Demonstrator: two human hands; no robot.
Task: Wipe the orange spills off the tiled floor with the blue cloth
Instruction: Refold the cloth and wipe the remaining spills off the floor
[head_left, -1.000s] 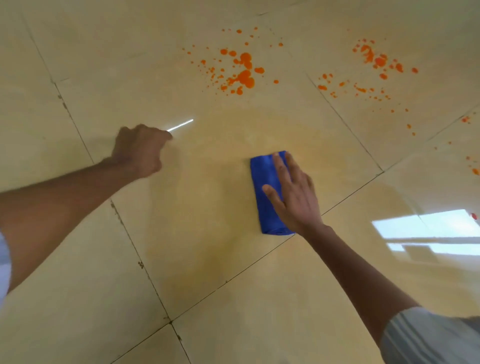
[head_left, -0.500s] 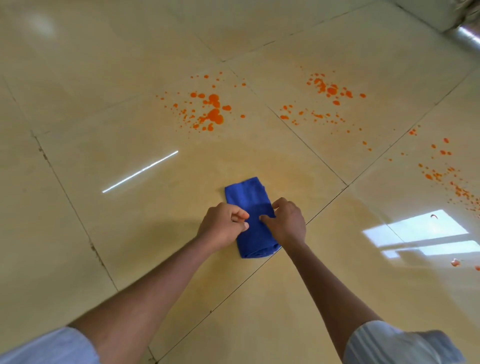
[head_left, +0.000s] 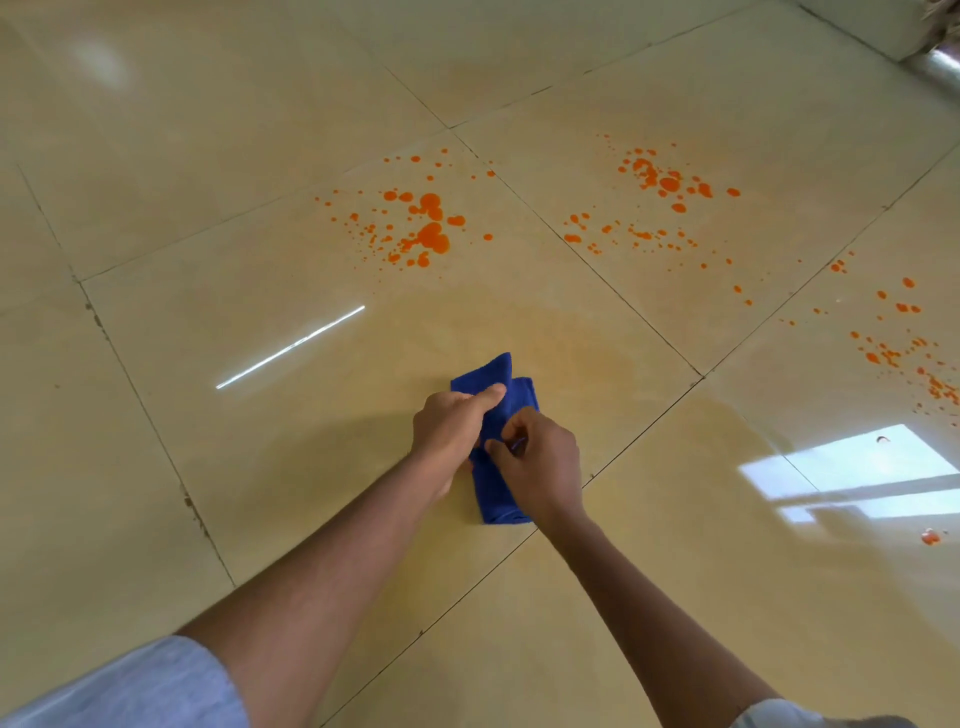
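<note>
The floor (head_left: 218, 467) is laid with large square tiles, pale cream and glossy enough to mirror a window as a bright patch at the right and a thin white streak of light at the left; dark, chipped grout lines run between them. One blue cloth (head_left: 501, 501), a soft, nappy terry or microfibre folded into a long narrow pad, lies on the tile just in front of the person, its far end (head_left: 498, 371) lifted and crumpled. Both bare hands are on it: the left hand (head_left: 449, 431) has its grip pressed together on the cloth's raised fold, thumb stretched along the top, and the right hand (head_left: 540, 460) pinches the cloth's edge between thumb and curled fingers. Three clusters of orange spills show beyond, well apart from the cloth: a dense splash of round drops (head_left: 421, 223) straight ahead, a second scatter (head_left: 660, 202) on the next tile to the right, and a third trail (head_left: 904, 343) near the right edge, with one lone drop (head_left: 930, 537) below the window glare. A faint orange haze tints the tile around the cloth. Pale blue short sleeves (head_left: 150, 686) edge the bottom. No writing is visible.
</note>
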